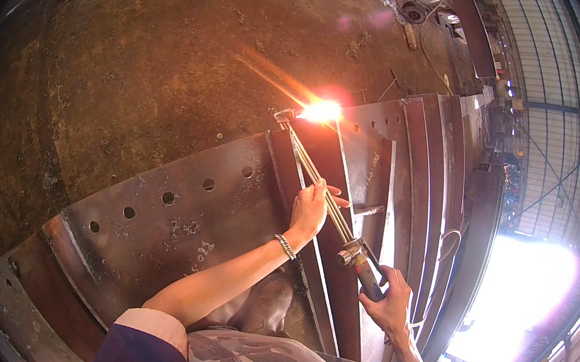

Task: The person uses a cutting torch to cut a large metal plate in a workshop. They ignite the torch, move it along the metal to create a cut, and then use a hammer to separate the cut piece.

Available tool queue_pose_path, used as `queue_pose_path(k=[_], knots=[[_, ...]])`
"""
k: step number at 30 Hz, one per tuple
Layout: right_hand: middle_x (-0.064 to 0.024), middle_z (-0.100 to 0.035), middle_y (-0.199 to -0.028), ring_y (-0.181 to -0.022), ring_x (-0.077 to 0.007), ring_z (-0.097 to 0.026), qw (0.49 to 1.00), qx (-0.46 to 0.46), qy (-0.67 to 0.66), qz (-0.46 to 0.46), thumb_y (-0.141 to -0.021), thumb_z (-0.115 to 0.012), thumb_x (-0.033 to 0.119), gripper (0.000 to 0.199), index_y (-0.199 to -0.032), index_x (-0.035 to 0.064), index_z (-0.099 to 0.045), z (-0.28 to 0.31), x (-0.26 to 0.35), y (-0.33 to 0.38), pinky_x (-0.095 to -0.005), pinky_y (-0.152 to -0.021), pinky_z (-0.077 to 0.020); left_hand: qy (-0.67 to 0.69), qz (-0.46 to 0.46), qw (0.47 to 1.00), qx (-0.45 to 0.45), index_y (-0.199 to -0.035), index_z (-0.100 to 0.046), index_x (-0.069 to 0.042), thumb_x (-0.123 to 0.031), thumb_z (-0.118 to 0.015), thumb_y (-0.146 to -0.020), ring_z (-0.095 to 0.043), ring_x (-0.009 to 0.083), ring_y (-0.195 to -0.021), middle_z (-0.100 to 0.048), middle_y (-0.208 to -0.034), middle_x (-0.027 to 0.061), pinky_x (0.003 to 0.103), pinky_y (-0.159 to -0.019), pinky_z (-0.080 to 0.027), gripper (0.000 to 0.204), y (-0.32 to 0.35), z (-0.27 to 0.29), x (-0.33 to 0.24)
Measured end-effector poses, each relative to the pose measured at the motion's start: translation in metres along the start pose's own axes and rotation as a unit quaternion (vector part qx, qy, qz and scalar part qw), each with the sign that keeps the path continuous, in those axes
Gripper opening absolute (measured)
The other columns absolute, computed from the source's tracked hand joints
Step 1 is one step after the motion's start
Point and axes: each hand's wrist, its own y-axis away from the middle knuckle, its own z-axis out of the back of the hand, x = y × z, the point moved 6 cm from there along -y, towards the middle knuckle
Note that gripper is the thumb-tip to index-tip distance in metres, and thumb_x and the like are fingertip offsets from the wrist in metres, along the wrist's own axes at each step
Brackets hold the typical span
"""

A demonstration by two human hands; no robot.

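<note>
A long cutting torch [339,222] with slim brass-coloured tubes slants up and left from its dark handle. My right hand [390,304] grips that handle, close to the valve fittings. Farther up, my left hand [312,209] is closed around the tubes, some fingertips showing beyond them. A bright flame [321,111] shoots rightward from the torch head [285,116], and orange sparks fly up and left. The glare hides the spot it meets, at the far end of a dark steel beam [323,177].
A steel plate [193,218] with round holes and chalk marks lies left of the torch. More steel beams [418,165] stand side by side to the right. Beyond their ends stretches a brown, rusty floor [147,75] with scattered debris. A thin hose or cable [449,237] loops at the right.
</note>
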Motion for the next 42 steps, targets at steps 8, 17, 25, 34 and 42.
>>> queue_pose_path(k=[8, 17, 25, 34, 42], knots=[[-0.0150, -0.062, -0.094, -0.079, -0.0276, -0.063, 1.000, 0.000, 0.006, -0.003, -0.066, -0.087, 0.019, 0.064, -0.121, -0.0017, -0.062, -0.0001, 0.0011, 0.0005, -0.0413, -0.073, -0.0533, 0.009, 0.009, 1.000, 0.002, -0.111, -0.064, 0.007, -0.033, -0.029, -0.114, -0.073, 0.0211, -0.087, -0.077, -0.093, 0.0204, 0.033, -0.084, -0.055, 0.053, 0.0016, 0.0004, -0.0008], [-0.0162, -0.067, -0.097, -0.074, -0.0264, -0.064, 1.000, -0.004, 0.007, 0.008, -0.067, -0.087, 0.019, 0.061, -0.120, -0.0020, -0.063, 0.0000, 0.0018, 0.0002, -0.0399, -0.069, -0.0533, 0.005, 0.004, 1.000, 0.007, -0.109, -0.064, 0.006, -0.034, -0.029, -0.114, -0.072, 0.0192, -0.085, -0.077, -0.093, 0.0193, 0.033, -0.081, -0.054, 0.053, 0.0008, 0.0002, -0.0032], [-0.0157, -0.068, -0.094, -0.071, -0.0250, -0.063, 1.000, 0.000, 0.012, 0.009, -0.069, -0.086, 0.020, 0.056, -0.116, -0.0025, -0.065, 0.0003, 0.0032, -0.0005, -0.0390, -0.068, -0.0529, 0.006, 0.000, 1.000, 0.005, -0.109, -0.064, 0.006, -0.034, -0.029, -0.114, -0.073, 0.0198, -0.085, -0.077, -0.093, 0.0196, 0.033, -0.080, -0.055, 0.053, 0.0017, 0.0008, -0.0019], [-0.0165, -0.069, -0.095, -0.070, -0.0245, -0.064, 1.000, 0.011, 0.010, -0.010, -0.071, -0.085, 0.020, 0.055, -0.116, -0.0022, -0.065, 0.0006, 0.0032, -0.0004, -0.0381, -0.067, -0.0535, 0.012, 0.002, 1.000, 0.008, -0.109, -0.064, 0.005, -0.033, -0.030, -0.114, -0.074, 0.0219, -0.087, -0.077, -0.092, 0.0210, 0.034, -0.081, -0.056, 0.052, -0.0007, 0.0002, 0.0017], [-0.0170, -0.069, -0.096, -0.071, -0.0252, -0.064, 1.000, 0.007, 0.003, -0.004, -0.071, -0.085, 0.020, 0.054, -0.116, -0.0016, -0.064, 0.0012, 0.0048, 0.0003, -0.0385, -0.067, -0.0536, -0.015, 0.001, 1.000, 0.005, -0.108, -0.064, 0.005, -0.033, -0.029, -0.114, -0.074, 0.0220, -0.087, -0.077, -0.093, 0.0206, 0.034, -0.081, -0.056, 0.052, -0.0006, 0.0012, 0.0021]])
